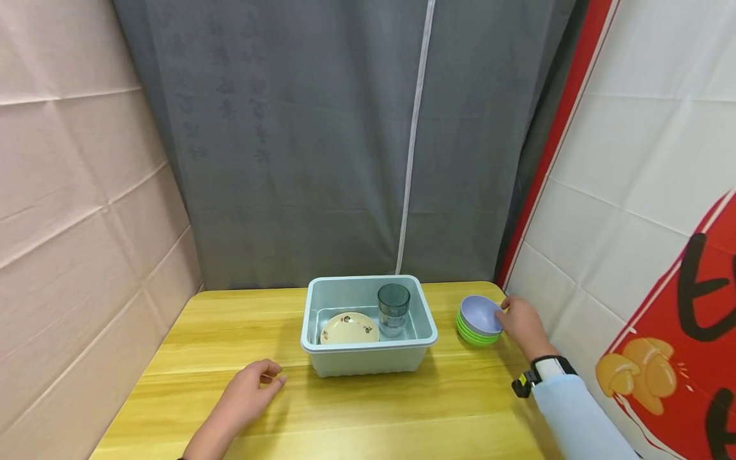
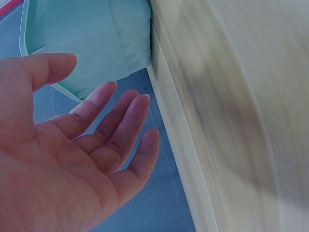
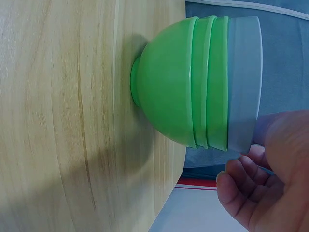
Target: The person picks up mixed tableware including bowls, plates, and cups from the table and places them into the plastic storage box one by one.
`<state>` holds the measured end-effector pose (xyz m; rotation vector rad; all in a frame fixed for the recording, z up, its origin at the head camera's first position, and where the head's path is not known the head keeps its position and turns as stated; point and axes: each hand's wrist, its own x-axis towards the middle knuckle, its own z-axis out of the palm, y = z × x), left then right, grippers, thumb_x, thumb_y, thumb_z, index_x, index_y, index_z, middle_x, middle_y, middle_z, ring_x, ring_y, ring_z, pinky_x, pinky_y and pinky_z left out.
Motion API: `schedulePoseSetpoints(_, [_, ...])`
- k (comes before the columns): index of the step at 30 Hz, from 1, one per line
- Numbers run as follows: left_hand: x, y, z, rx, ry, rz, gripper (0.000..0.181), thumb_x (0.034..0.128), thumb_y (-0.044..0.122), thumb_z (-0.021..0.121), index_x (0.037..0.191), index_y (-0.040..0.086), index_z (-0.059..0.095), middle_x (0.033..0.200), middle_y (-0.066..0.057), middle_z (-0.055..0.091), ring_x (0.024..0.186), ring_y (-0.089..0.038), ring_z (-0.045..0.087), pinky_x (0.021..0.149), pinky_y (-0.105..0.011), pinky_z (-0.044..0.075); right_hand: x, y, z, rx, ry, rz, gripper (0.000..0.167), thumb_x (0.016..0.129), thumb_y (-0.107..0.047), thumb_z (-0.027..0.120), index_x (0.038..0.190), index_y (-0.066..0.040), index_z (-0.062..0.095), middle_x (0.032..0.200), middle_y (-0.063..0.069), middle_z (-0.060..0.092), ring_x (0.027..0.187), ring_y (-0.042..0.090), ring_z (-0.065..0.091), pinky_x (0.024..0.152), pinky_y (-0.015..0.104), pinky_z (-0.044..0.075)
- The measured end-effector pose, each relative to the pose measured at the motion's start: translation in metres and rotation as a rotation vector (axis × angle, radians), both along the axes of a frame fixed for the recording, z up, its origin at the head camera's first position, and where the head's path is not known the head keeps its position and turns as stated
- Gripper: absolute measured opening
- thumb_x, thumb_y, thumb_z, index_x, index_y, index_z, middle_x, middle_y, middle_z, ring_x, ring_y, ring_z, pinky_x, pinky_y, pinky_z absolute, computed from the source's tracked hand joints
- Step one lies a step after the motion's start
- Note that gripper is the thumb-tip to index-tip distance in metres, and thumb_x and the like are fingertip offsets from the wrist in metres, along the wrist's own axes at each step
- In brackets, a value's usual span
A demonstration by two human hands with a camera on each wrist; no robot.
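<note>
A stack of bowls stands on the right side of the table: green bowls (image 3: 169, 84) below and a lavender-blue bowl (image 1: 480, 313) nested on top. My right hand (image 1: 522, 326) pinches the rim of the top bowl between thumb and fingers. In the right wrist view that bowl looks grey-blue and still sits in the stack. My left hand (image 1: 247, 391) hovers over the table, left of a pale blue basin (image 1: 368, 361), fingers loosely bent and nothing in them. Inside the basin are a cream plate (image 1: 351, 329) with small printed decorations and a clear greenish glass (image 1: 393, 306).
The wooden table (image 1: 322, 415) carries the basin near its back middle. A grey curtain (image 1: 299, 140) hangs behind it. Pale cloth walls (image 1: 75, 223) close off both sides, the right one with a red printed panel (image 1: 690, 332).
</note>
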<state>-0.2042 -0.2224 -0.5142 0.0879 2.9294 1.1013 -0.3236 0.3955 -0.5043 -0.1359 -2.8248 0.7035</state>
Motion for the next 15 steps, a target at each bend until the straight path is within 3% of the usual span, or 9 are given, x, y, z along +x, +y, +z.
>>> schedulePoseSetpoints(9, [-0.0002, -0.0002, -0.0009, 0.000, -0.009, 0.007, 0.033, 0.1058, 0.031, 0.077, 0.126, 0.005, 0.076, 0.121, -0.003, 0.076, 0.113, -0.029, 0.073, 0.099, -0.058, 0.058, -0.0054, 0.0021, 0.0000, -0.029, -0.063, 0.003, 0.024, 0.103, -0.007, 0.070, 0.114, 0.013, 0.064, 0.102, 0.027, 0.069, 0.085, 0.036, 0.063, 0.070, 0.041, 0.056])
schedulePoseSetpoints(15, [0.0000, -0.0006, -0.0029, -0.001, -0.013, 0.002, 0.033, 0.1061, 0.033, 0.076, 0.125, 0.006, 0.077, 0.120, -0.002, 0.076, 0.113, -0.028, 0.073, 0.099, -0.058, 0.058, -0.0052, 0.0021, 0.0027, -0.148, -0.091, 0.011, 0.022, 0.104, -0.004, 0.066, 0.115, 0.015, 0.065, 0.103, 0.029, 0.069, 0.078, 0.031, 0.067, 0.064, 0.037, 0.060])
